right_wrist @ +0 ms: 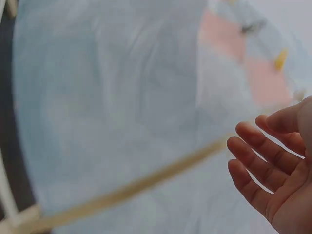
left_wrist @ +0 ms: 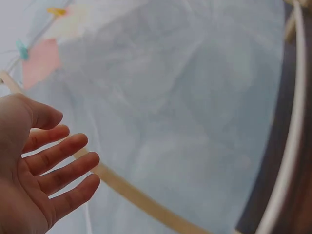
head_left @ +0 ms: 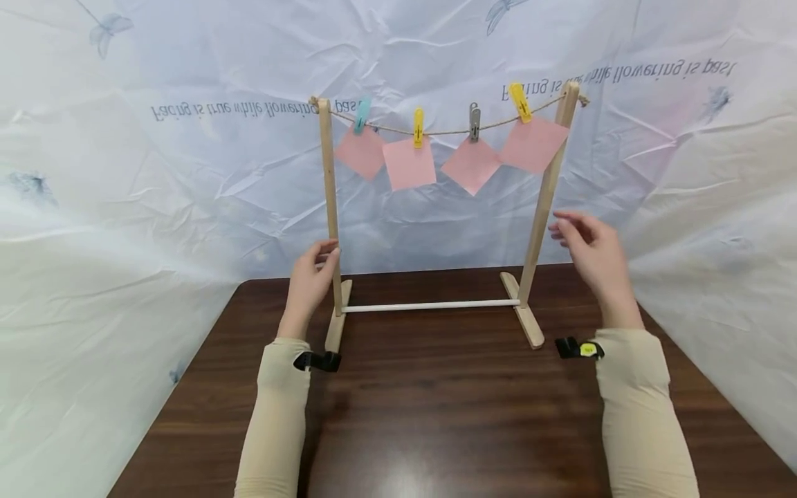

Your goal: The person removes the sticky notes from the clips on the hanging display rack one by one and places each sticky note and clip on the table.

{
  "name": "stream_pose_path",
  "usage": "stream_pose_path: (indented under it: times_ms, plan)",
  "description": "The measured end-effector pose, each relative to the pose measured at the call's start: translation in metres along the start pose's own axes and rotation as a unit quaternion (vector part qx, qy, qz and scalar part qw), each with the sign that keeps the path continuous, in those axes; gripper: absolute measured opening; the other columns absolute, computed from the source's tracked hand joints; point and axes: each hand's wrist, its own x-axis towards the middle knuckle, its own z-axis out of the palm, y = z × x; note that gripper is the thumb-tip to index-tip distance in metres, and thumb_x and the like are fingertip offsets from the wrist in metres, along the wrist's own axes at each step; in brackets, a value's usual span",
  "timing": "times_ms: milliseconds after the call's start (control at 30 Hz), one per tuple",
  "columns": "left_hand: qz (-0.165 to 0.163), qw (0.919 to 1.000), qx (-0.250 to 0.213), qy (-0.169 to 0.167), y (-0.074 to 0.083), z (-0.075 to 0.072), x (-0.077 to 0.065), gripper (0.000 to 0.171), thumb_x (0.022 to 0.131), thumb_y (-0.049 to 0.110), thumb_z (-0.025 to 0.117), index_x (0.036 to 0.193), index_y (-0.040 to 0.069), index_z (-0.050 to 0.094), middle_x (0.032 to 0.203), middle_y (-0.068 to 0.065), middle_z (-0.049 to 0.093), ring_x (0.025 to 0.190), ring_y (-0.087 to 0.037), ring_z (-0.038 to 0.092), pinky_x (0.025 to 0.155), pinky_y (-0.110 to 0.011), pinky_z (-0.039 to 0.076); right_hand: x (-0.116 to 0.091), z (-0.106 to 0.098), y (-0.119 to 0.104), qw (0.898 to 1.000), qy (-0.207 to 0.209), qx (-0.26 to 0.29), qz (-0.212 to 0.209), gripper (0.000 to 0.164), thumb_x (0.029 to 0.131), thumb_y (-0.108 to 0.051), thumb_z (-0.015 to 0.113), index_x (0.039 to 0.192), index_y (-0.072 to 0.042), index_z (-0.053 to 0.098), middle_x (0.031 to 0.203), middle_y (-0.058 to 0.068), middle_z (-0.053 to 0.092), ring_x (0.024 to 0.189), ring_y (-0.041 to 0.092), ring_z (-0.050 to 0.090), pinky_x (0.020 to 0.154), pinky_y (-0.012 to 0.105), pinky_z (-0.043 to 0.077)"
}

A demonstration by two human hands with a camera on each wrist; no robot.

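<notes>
My left hand point(head_left: 314, 277) is beside the left post point(head_left: 331, 200) of a wooden stand, its fingers loosely bent and holding nothing. To the right of the right post point(head_left: 543, 214), my right hand point(head_left: 594, 259) hovers with relaxed fingers and an empty palm. Between the posts sags a twine line point(head_left: 445, 132). Four clothespins would exceed a simple tally, so several hang there: a teal clothespin point(head_left: 362, 115), yellow clothespins point(head_left: 418, 127) and a grey clothespin point(head_left: 474, 122). Each clips a pink paper square point(head_left: 409, 164). Both wrist views show spread, slightly bent fingers.
A white rod point(head_left: 429, 305) joins the stand's two wooden feet point(head_left: 529, 325) on a dark brown table point(head_left: 436, 401). Behind and at the sides hangs a pale printed sheet point(head_left: 218, 173) with lettering. Black straps point(head_left: 317, 360) circle both sleeved wrists.
</notes>
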Motion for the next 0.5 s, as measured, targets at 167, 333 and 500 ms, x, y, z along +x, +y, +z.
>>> stream_pose_path:
  times_ms: [167,333,500]
  plan:
    - [0.012,0.999,-0.038,0.019,0.026,-0.001,0.019,0.038,0.104,0.031,0.059,0.133,0.007,0.062,0.123,-0.012,0.068,0.108,-0.027,0.065,0.091,-0.043,0.053,0.031,0.01,-0.052,0.998,-0.004,0.045,-0.05,0.031,0.104,-0.02,0.057,0.126,0.0,0.067,0.097,-0.011,0.07,0.088,0.005,0.066,0.078,0.018,0.052]
    - [0.012,0.9928,-0.118,0.017,0.046,0.001,0.034,0.039,0.104,0.03,0.059,0.135,0.005,0.06,0.124,-0.014,0.067,0.11,-0.027,0.065,0.093,-0.038,0.053,0.051,0.019,-0.095,0.995,-0.01,0.063,-0.073,0.03,0.104,-0.022,0.058,0.125,-0.004,0.069,0.1,-0.004,0.07,0.091,0.011,0.066,0.081,0.021,0.051]
    - [0.006,0.9851,-0.172,0.004,0.055,0.012,0.042,0.038,0.105,0.022,0.058,0.137,0.001,0.057,0.13,-0.018,0.063,0.115,-0.032,0.063,0.095,-0.04,0.053,0.065,0.037,-0.124,0.995,-0.025,0.061,-0.077,0.028,0.103,-0.022,0.059,0.125,-0.008,0.07,0.106,0.002,0.071,0.097,0.014,0.065,0.081,0.023,0.051]
